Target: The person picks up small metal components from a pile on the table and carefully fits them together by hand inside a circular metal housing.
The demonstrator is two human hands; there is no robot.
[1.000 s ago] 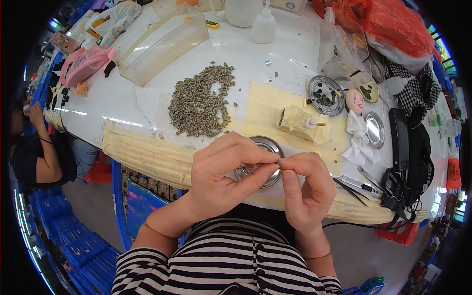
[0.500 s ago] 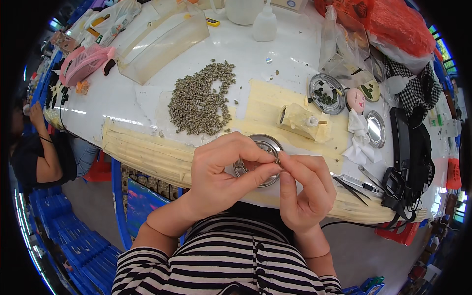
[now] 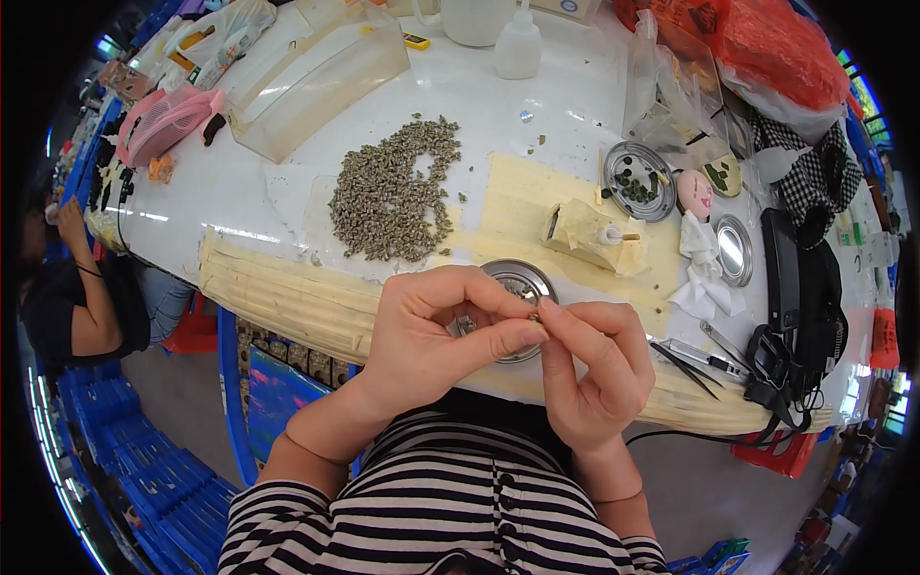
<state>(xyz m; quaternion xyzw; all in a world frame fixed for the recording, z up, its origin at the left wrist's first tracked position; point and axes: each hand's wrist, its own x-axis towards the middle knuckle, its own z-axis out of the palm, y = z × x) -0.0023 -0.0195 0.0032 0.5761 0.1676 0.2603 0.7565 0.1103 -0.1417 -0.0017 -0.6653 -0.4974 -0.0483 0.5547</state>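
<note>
Over the near edge of the table, my left hand [image 3: 436, 321] pinches a small brass-coloured metal part [image 3: 533, 316] between thumb and forefinger. My right hand [image 3: 602, 359] meets it there, its fingertips closed against the same part. Fingers cover most of the part, so its exact kind does not show. Below both hands sits a round shiny metal dish [image 3: 541, 280] with a few small pieces in it, partly hidden by my left hand. Beyond, to the left, a large heap of small metal parts [image 3: 383, 206] is spread on the white tabletop.
A block wrapped in cream tape [image 3: 585, 235] stands right of the dish. Farther right are a metal dish of dark green pieces [image 3: 661, 198], crumpled tissue [image 3: 698, 244], tweezers [image 3: 688, 372] and a utility knife [image 3: 704, 357]. A white squeeze bottle [image 3: 517, 48] stands at the back. Another person [image 3: 81, 287] sits left.
My fingers have shifted slightly around the small part, which now shows more between the fingertips. Both hands stay over the dish.
</note>
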